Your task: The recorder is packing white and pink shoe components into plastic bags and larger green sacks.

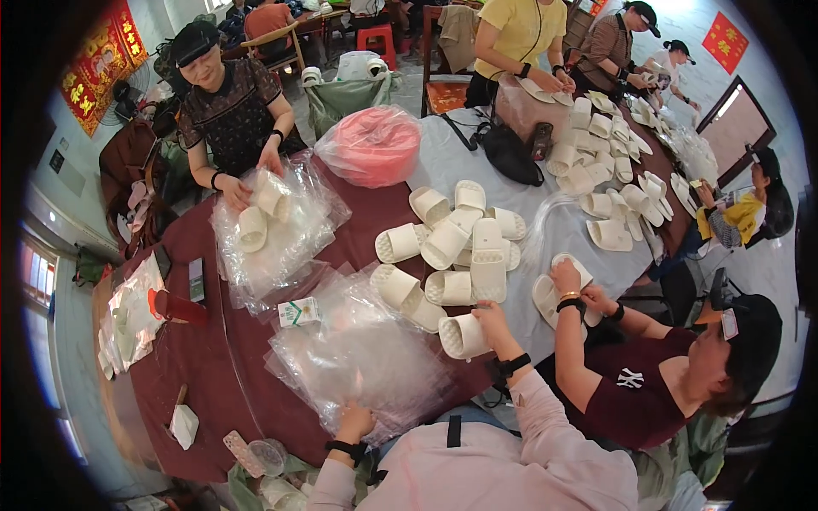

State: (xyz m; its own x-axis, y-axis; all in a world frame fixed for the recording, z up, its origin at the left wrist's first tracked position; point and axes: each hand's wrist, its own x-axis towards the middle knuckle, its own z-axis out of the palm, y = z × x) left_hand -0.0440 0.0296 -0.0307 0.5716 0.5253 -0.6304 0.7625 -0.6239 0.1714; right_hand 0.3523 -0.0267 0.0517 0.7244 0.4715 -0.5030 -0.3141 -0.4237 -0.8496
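My right hand grips a cream slipper by its side, holding it near the right edge of a stack of clear plastic bags. At that stack's near edge, the fingers of my left hand are closed on a plastic bag; their tips are small and partly hidden. Beyond my right hand lies a loose pile of cream slippers, some overlapping, with textured soles showing. A small white and green box rests on the far left part of the bags.
Across the table, a person handles two slippers on more bags. At my right, another person holds slippers. A pink bundle in plastic, a black pouch, a dark red container and a phone occupy the table.
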